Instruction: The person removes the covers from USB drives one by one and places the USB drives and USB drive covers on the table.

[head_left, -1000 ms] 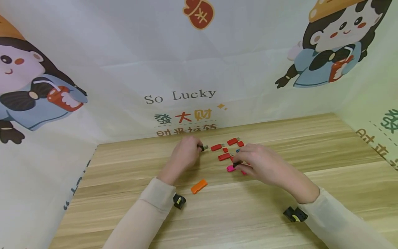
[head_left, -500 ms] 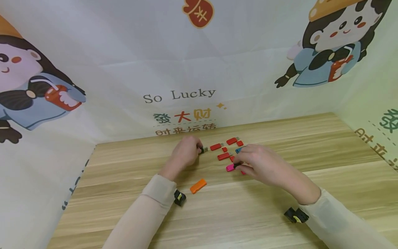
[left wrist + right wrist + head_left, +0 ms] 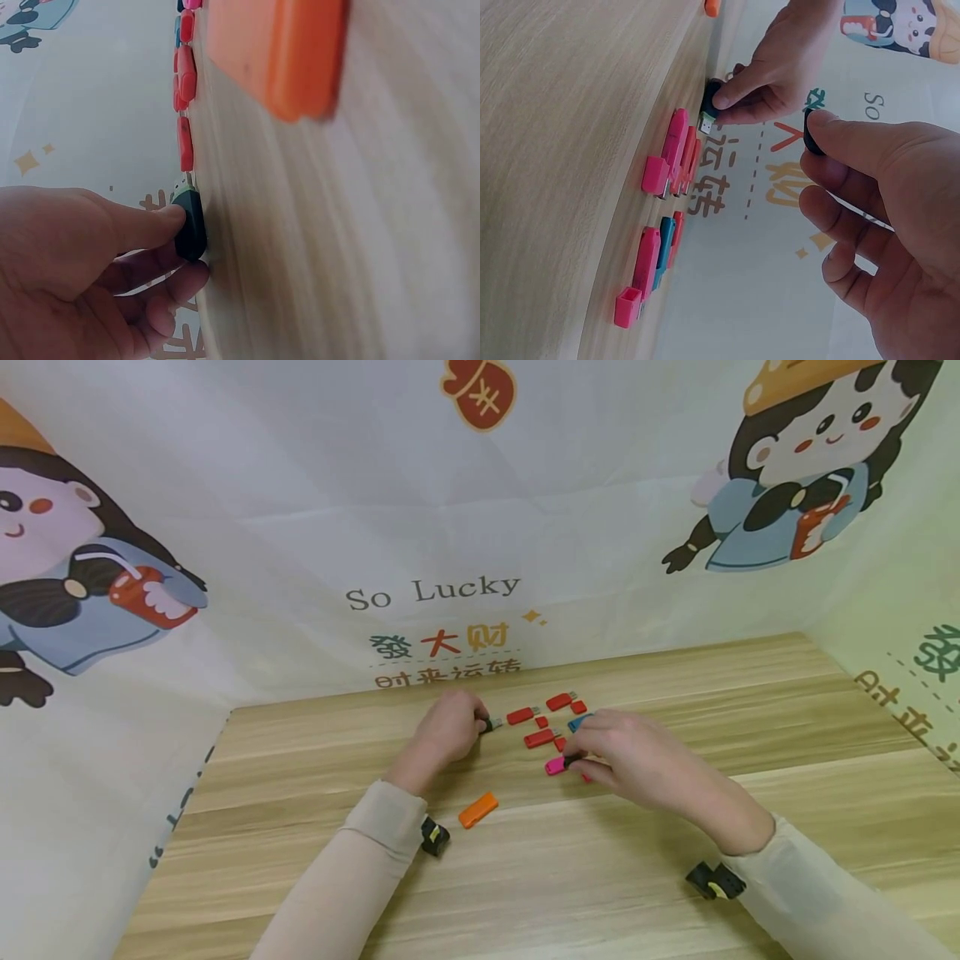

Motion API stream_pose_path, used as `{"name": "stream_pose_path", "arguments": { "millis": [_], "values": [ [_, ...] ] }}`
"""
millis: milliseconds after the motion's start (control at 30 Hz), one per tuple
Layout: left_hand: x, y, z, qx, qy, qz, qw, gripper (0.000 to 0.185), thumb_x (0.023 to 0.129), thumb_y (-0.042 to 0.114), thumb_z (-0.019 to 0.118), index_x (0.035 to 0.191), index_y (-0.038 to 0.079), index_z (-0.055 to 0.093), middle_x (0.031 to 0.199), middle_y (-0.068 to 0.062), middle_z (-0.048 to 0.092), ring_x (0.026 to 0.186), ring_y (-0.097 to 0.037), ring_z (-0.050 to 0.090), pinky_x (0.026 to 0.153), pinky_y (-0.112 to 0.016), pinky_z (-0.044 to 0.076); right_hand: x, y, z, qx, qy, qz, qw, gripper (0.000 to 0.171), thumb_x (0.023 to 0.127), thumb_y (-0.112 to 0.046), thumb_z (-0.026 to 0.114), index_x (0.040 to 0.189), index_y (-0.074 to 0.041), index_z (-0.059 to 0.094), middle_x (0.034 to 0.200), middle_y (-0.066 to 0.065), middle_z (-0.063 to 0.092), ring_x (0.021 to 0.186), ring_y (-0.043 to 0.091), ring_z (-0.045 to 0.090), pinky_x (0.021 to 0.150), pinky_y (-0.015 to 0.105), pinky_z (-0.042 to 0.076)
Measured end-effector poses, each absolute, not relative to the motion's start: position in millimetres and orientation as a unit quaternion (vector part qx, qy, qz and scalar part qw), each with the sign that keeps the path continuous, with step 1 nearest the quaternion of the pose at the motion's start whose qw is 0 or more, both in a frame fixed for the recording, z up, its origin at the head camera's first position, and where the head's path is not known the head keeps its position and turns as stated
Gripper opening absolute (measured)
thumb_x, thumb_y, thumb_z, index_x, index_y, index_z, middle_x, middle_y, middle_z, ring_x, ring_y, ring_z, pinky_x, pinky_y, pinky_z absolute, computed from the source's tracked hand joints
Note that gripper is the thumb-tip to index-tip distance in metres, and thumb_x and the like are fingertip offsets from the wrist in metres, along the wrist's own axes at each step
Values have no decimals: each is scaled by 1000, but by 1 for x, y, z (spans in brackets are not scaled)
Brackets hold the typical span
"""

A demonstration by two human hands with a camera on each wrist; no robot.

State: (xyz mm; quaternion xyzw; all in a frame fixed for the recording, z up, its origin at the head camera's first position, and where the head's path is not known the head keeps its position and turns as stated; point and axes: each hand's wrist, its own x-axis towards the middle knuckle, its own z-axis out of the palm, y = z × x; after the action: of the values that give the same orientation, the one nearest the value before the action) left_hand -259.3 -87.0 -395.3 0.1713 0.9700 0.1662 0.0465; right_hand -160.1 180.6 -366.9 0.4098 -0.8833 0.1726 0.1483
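Observation:
In the head view my left hand [image 3: 450, 727] pinches a black USB flash drive [image 3: 191, 225], its metal plug bare and pointing right. The left wrist view shows the drive between thumb and fingers, low at the table top; whether it touches the wood I cannot tell. My right hand [image 3: 637, 756] holds a small black cap [image 3: 812, 133] between thumb and forefinger, raised above the table. Between and beyond the hands lie red USB drives [image 3: 519, 716] with their caps off. A pink USB drive [image 3: 555, 766] and a blue one [image 3: 577, 723] are partly behind the right hand.
An orange USB drive [image 3: 478, 810] lies alone in front of the left hand. Small red caps [image 3: 578, 707] sit beside the red drives. The wooden table [image 3: 525, 885] meets a printed cloth backdrop [image 3: 300, 568] at its far edge.
My left hand has lowered the black USB flash drive slightly. My right hand has shifted a little, so more of the blue drive shows; it still holds the black cap.

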Motion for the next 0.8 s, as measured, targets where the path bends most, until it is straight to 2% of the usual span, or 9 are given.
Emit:
{"name": "stream_pose_path", "arguments": {
  "millis": [267,800],
  "values": [
    [-262,-88,-396,172,971,161,48,16,104,8,68,111,4,81,113,-9,77,110,-26,70,98,-42,57,-159,181,-366,407,-885,173,147,16,87,-8,89,100,-13,80,94,-7,72,84,10,65,73,31,57],
    [-258,-90,-394,162,971,168,47,21,107,9,63,121,3,78,122,-11,75,120,-29,68,105,-43,53,-160,180,-364,405,-887,174,140,16,88,-8,88,101,-13,80,95,-6,73,85,10,65,74,30,57]
  ]
}}
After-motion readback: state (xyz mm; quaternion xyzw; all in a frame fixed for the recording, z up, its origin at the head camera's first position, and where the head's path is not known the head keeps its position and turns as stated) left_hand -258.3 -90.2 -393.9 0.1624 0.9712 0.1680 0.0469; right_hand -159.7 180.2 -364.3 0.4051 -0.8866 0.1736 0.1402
